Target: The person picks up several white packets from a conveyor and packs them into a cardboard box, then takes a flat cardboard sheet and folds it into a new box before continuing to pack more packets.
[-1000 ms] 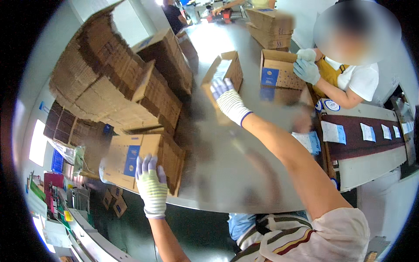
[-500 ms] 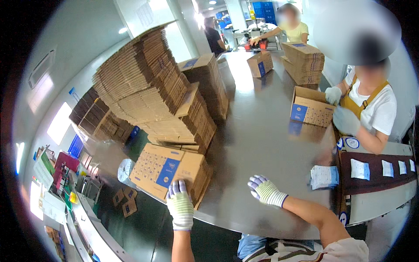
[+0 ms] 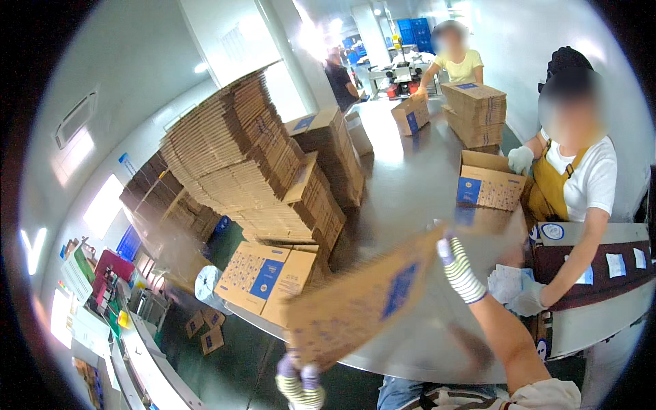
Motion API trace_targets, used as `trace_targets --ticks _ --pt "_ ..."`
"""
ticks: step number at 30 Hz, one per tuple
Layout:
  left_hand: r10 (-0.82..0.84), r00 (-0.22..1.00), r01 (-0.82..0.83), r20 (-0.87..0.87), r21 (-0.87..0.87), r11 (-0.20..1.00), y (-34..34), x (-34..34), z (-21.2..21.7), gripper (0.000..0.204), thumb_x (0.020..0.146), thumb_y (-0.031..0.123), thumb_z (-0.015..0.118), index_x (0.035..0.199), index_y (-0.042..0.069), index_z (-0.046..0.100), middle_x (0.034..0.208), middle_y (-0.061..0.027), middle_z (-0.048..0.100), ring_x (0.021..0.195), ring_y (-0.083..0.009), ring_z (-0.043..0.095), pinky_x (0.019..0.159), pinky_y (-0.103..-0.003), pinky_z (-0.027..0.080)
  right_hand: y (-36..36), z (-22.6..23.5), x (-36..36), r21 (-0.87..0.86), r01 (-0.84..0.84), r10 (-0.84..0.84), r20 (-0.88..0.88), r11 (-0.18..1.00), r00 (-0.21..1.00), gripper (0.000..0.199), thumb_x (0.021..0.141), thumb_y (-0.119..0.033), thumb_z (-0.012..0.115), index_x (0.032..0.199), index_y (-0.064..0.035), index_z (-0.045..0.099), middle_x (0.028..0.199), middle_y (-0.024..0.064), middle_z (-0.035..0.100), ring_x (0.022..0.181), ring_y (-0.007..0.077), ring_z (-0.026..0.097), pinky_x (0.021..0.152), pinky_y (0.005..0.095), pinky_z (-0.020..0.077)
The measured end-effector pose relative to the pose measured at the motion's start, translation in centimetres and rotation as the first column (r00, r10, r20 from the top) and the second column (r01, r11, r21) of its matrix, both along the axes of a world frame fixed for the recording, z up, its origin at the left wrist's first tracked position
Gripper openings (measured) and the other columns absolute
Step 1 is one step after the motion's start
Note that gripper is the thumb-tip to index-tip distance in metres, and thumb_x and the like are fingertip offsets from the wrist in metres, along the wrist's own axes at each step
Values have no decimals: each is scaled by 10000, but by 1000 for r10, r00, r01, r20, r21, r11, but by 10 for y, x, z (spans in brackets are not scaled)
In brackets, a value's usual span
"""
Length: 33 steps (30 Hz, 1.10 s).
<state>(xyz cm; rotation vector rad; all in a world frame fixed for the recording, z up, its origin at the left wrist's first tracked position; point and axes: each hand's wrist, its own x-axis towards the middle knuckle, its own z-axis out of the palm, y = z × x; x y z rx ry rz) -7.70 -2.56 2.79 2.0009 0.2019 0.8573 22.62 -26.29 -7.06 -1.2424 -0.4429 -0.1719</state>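
A flattened cardboard box [image 3: 359, 307] with a blue panel is held tilted above the near part of the metal table, slightly blurred. My left hand [image 3: 299, 388], in a striped glove, grips its lower left corner. At the upper right end, my right hand [image 3: 463, 270], gloved the same way, has its fingers on the edge. Left of the held box lies a low stack of flattened boxes [image 3: 254, 279] with the same blue print.
Tall piles of flattened cardboard [image 3: 225, 150] stand along the left of the metal table [image 3: 410, 198]. On the right, a co-worker touches an open box [image 3: 490, 183] and packets [image 3: 507, 283] beside a conveyor belt [image 3: 594, 283]. Another person handles a box [image 3: 411, 115] at the far end.
A flattened box has come off the low stack into my hands. My right hand has risen to the box's far end. The co-worker's hand has moved down to the packets.
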Motion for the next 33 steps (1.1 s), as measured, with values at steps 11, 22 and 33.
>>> trace_targets --ticks 11,22,33 --pt "-291 956 274 17 -398 875 -4 48 -48 210 910 181 623 1028 17 564 940 -106 670 896 -175 622 850 -326 481 -39 -4 -44 58 -16 25 -149 998 988 345 903 -242 623 1152 -21 533 1006 58 611 925 124 576 850 272 480" --pt "-140 977 96 -161 -257 962 7 61 -46 178 858 15 612 1034 13 587 1014 -107 620 875 -175 606 808 -294 489 -33 27 -64 -199 -235 213 -126 951 969 405 812 -178 690 1149 -33 517 1097 82 570 1039 181 526 961 338 409" --pt "-112 925 363 -363 757 543 7 80 -36 344 887 374 565 930 40 634 1014 -236 608 893 -413 616 748 -450 517 2 -17 -54 -609 -377 397 -108 698 911 564 795 -314 749 1223 -30 515 1143 140 610 1061 244 577 940 357 449"
